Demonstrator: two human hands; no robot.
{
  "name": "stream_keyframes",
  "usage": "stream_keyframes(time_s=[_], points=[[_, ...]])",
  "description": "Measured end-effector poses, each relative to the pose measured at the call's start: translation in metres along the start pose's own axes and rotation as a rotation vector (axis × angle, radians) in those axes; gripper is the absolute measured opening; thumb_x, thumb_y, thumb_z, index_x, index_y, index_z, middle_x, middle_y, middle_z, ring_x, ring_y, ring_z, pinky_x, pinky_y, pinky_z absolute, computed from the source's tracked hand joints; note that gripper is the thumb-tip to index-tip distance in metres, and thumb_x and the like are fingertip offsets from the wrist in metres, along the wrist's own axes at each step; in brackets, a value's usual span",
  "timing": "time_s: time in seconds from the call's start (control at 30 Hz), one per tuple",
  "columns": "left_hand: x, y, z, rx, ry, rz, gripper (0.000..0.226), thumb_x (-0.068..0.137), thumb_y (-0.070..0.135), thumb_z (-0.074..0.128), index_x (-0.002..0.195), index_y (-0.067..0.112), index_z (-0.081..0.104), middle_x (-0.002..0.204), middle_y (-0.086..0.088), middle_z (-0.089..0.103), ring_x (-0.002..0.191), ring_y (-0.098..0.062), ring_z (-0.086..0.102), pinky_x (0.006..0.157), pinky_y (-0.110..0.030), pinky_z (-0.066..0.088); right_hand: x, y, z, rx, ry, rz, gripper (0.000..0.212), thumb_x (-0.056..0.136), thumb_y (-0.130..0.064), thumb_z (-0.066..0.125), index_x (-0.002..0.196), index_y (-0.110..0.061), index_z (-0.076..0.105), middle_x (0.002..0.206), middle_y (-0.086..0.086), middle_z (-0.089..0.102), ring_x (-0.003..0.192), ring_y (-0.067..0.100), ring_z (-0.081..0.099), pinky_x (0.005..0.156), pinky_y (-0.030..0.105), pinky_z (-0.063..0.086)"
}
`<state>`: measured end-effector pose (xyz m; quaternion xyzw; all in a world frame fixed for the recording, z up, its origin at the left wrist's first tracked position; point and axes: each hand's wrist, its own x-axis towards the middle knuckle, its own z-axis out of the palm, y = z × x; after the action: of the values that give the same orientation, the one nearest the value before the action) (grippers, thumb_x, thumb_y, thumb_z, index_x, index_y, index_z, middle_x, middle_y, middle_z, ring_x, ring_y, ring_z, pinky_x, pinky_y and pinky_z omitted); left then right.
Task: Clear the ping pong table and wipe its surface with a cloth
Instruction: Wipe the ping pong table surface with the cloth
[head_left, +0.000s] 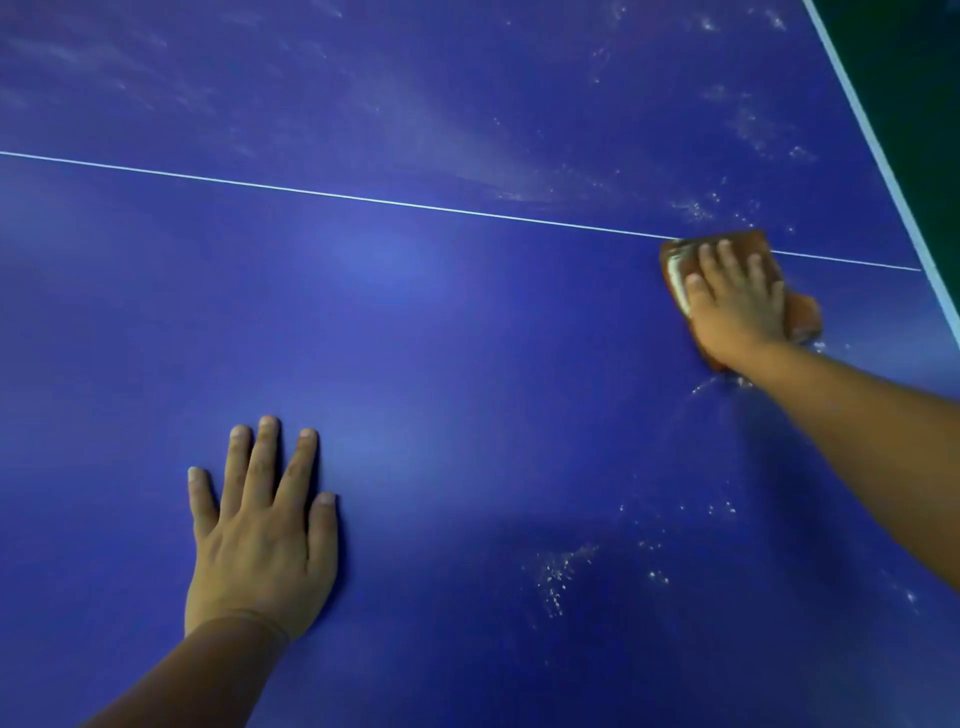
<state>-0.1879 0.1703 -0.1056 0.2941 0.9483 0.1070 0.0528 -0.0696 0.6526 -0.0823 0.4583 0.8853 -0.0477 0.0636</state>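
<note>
The blue ping pong table (415, 322) fills the head view, crossed by a thin white centre line (363, 198). My right hand (737, 306) presses flat, fingers straight, on a folded orange-brown cloth (675, 265) lying on that line near the table's right edge. My left hand (262, 525) rests flat on the bare surface at lower left, fingers spread, holding nothing. Most of the cloth is hidden under my right hand.
The white-striped right edge of the table (883, 156) runs diagonally at the far right, with dark green floor (919, 78) beyond it. Water droplets and wet streaks (556, 571) speckle the surface below and above the cloth.
</note>
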Motion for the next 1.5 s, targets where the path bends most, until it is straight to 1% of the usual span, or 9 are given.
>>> stream_keyframes(time_s=[0.13,0.27,0.5,0.67,0.97,1.13,1.3,1.4,1.5], points=[[0.0,-0.001,-0.001,-0.009,0.003,-0.001,0.063,0.096,0.044,0.026,0.151,0.015,0.04,0.161,-0.012,0.028,0.152,-0.029,0.011,0.12,-0.044,-0.007,0.0,-0.001,0.001,0.029,-0.011,0.091,0.057,0.106,-0.045,0.02,0.159,-0.026,0.017,0.168,-0.003,0.007,0.153,0.03,0.004,0.121,0.057,0.003],[0.0,-0.001,0.0,-0.005,0.009,0.006,0.063,0.096,0.043,0.026,0.15,0.015,0.041,0.161,-0.013,0.028,0.152,-0.029,0.012,0.119,-0.047,-0.004,-0.019,-0.016,0.005,0.01,0.003,0.014,0.056,0.106,-0.043,0.023,0.159,-0.025,0.018,0.168,-0.003,0.008,0.153,0.03,0.006,0.121,0.056,0.004],[-0.001,-0.001,0.001,-0.008,0.01,-0.002,0.064,0.096,0.044,0.025,0.151,0.016,0.04,0.162,-0.011,0.026,0.152,-0.028,0.009,0.119,-0.051,-0.002,-0.096,-0.071,0.018,-0.082,-0.053,-0.382,0.078,0.09,-0.057,0.003,0.158,-0.027,0.022,0.167,-0.006,0.011,0.154,0.027,0.007,0.12,0.055,0.007],[0.0,-0.001,0.001,-0.008,0.006,0.0,0.064,0.096,0.044,0.024,0.151,0.015,0.04,0.161,-0.012,0.027,0.152,-0.029,0.009,0.119,-0.054,0.002,-0.164,-0.086,0.035,-0.091,-0.042,-0.727,0.061,0.1,-0.052,0.025,0.153,-0.024,0.038,0.163,-0.003,0.027,0.151,0.029,0.02,0.118,0.06,0.018],[0.0,-0.001,0.0,-0.013,-0.004,0.003,0.065,0.096,0.045,0.021,0.151,0.016,0.038,0.162,-0.01,0.025,0.152,-0.028,0.007,0.12,-0.051,-0.002,-0.222,-0.059,0.045,-0.07,-0.079,-1.347,0.054,0.104,-0.052,0.036,0.155,-0.032,0.033,0.165,-0.008,0.022,0.154,0.027,0.012,0.122,0.055,0.005],[-0.001,-0.001,-0.001,-0.019,-0.009,0.006,0.065,0.097,0.046,0.02,0.153,0.017,0.036,0.163,-0.009,0.023,0.153,-0.026,0.005,0.121,-0.049,-0.005,-0.129,-0.043,0.033,-0.119,0.008,-0.874,0.06,0.102,-0.054,0.025,0.152,-0.024,0.037,0.159,0.001,0.034,0.147,0.038,0.029,0.115,0.062,0.019],[-0.001,-0.001,-0.001,-0.023,-0.013,-0.001,0.067,0.096,0.047,0.018,0.153,0.018,0.036,0.163,-0.009,0.023,0.153,-0.026,0.005,0.121,-0.051,-0.004,-0.078,-0.036,0.018,-0.086,-0.025,-0.387,0.079,0.089,-0.063,0.003,0.158,-0.03,0.02,0.167,-0.008,0.01,0.153,0.034,0.005,0.12,0.06,0.006],[-0.001,0.0,-0.002,-0.038,-0.013,-0.001,0.068,0.095,0.049,0.016,0.153,0.018,0.035,0.163,-0.009,0.022,0.153,-0.025,0.004,0.122,-0.05,-0.005,-0.082,-0.045,0.019,-0.068,-0.031,-0.257,0.075,0.091,-0.06,0.006,0.159,-0.03,0.017,0.168,-0.009,0.006,0.153,0.033,0.003,0.12,0.059,0.004],[-0.003,0.0,-0.004,-0.049,-0.017,-0.003,0.072,0.093,0.053,0.015,0.154,0.019,0.034,0.164,-0.008,0.02,0.153,-0.024,0.002,0.121,-0.05,-0.006,-0.121,-0.058,0.029,-0.05,0.003,-0.323,0.074,0.092,-0.058,0.011,0.157,-0.027,0.028,0.166,-0.006,0.016,0.151,0.037,0.013,0.118,0.063,0.011]])
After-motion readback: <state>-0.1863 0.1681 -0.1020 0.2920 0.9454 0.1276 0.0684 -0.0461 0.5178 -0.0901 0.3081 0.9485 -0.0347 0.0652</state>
